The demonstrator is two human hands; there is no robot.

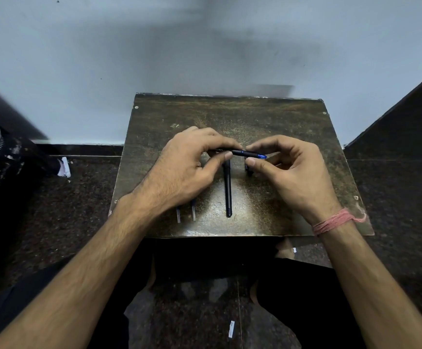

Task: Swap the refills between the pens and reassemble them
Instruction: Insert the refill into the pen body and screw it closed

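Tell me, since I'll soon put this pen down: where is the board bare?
Bare: the far strip behind both hands, and the near right corner between the black barrel and right wrist. Crowded: the middle, under the held pen, and near left, where two refills lie.

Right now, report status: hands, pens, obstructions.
Both hands, left hand and right hand, pinch one dark pen, blue tip right. Black barrel lies on board. Two refills under left wrist.
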